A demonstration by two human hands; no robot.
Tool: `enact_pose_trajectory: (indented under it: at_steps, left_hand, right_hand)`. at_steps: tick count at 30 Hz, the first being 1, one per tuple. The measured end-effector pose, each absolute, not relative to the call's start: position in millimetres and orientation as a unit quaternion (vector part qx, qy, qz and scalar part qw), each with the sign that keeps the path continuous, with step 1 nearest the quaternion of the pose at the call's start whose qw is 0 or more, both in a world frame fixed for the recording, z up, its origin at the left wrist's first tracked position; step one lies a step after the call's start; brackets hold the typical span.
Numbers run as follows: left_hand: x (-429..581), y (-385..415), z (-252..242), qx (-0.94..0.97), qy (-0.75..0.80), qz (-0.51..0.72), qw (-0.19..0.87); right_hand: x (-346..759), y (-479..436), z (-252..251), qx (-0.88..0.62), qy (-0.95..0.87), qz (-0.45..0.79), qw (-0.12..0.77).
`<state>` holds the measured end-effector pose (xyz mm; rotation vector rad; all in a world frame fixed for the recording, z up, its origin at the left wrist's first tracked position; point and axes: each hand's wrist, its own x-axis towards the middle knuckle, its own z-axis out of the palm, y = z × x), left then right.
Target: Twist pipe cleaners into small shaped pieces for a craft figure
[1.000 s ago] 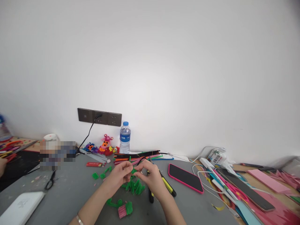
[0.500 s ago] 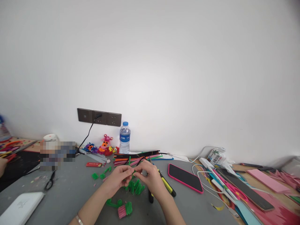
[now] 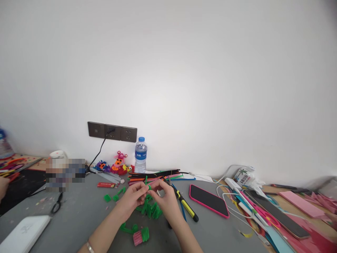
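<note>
My left hand point(image 3: 133, 199) and my right hand point(image 3: 163, 197) meet over the grey table point(image 3: 79, 218), fingertips pinched together on a small green pipe-cleaner piece point(image 3: 149, 187). Below the hands lies a heap of green coiled pieces point(image 3: 151, 210). Nearer me sit a green curl point(image 3: 127, 228) and a pink-and-green coil point(image 3: 140, 236). A bundle of coloured pipe cleaners point(image 3: 154, 175) lies just beyond the hands.
Yellow-and-black pliers point(image 3: 185, 205) and a pink-cased phone point(image 3: 208, 200) lie right of my hands. A water bottle point(image 3: 140, 154) and small craft figures point(image 3: 116, 166) stand by the wall under a socket strip point(image 3: 112, 131). Scissors point(image 3: 56, 204), a white box point(image 3: 23, 233), cables and coloured paper point(image 3: 302, 218) crowd the sides.
Both hands have shifted slightly left and away from me, still pinching the green piece. More of the pliers shows now.
</note>
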<state>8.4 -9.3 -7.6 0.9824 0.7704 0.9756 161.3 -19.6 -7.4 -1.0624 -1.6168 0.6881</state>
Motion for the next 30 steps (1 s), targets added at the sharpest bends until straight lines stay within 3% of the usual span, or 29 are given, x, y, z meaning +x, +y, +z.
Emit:
enact_pose_trajectory:
  at_steps: [6, 11, 20, 30]
  left_hand:
    - [9, -9, -8, 0.452, 0.343, 0.435, 0.699]
    - [9, -8, -9, 0.469, 0.344, 0.432, 0.690]
    - [7, -11, -3, 0.538, 0.353, 0.399, 0.653]
    - [5, -13, 1, 0.580, 0.350, 0.367, 0.637]
  right_hand:
    - [162, -19, -7, -0.457, -0.643, 0.318, 0.525]
    - [162, -17, -6, -0.419, -0.604, 0.422, 0.531]
    - [169, -24, 3, -0.355, -0.621, 0.515, 0.472]
    - [182, -31, 14, -0.364, -0.668, 0.507, 0.405]
